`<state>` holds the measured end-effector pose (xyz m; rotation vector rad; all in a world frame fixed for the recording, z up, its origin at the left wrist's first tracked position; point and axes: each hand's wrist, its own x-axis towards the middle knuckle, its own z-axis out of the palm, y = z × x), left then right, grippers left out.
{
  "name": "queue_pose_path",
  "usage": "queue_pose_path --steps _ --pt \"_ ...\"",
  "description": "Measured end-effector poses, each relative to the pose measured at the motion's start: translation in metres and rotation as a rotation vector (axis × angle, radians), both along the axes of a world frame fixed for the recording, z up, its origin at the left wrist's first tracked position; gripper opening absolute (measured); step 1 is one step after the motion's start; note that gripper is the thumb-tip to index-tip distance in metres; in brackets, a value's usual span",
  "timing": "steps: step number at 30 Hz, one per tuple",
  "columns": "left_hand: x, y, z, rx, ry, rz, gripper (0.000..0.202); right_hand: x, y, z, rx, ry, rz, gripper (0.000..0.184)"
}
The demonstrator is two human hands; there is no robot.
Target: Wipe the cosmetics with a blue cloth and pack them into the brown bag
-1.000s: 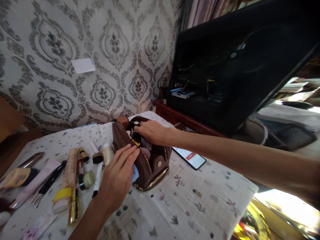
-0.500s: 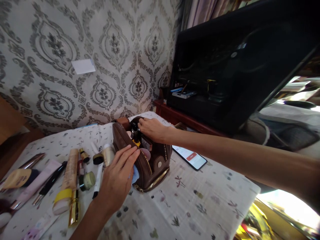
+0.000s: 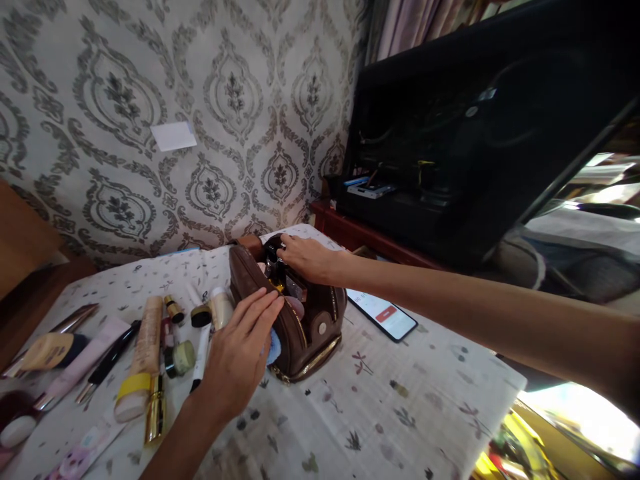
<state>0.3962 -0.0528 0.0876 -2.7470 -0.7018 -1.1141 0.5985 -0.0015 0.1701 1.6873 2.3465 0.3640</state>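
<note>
Bottle [image 3: 273,248] in the bag [image 3: 313,327], centre frame, now sits pinched in your right hand [image 3: 310,257] grip; left hand [image 3: 237,353] stays flat on the bag, grip open.

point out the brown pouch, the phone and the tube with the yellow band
brown pouch [image 3: 306,339], head view, on its front side beside the snap
phone [image 3: 383,313], head view, on its lit screen
tube with the yellow band [image 3: 141,347], head view, middle of its beige body

phone [image 3: 383,313], cream tube [image 3: 145,340], dark television [image 3: 475,133]
</note>
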Motion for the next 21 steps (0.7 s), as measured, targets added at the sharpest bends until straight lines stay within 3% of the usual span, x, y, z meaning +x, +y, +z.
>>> queue_pose_path --steps 9,14,17,21 --pt "-0.001 -0.004 0.003 -0.037 0.021 0.028 0.039 -0.002 -0.006 0.004 0.032 0.101 0.042 0.026" --pt "-0.004 -0.011 0.003 -0.056 0.025 0.12 0.04 -0.01 -0.024 -0.001 0.168 0.268 0.053 0.025" --pt "-0.015 -0.016 -0.001 -0.075 0.039 0.17 0.041 -0.011 -0.035 -0.012 0.347 0.454 0.141 0.032" --pt "-0.042 -0.015 -0.011 -0.147 0.033 0.259 0.039 -0.019 -0.06 -0.023 0.52 0.713 0.379 0.046"
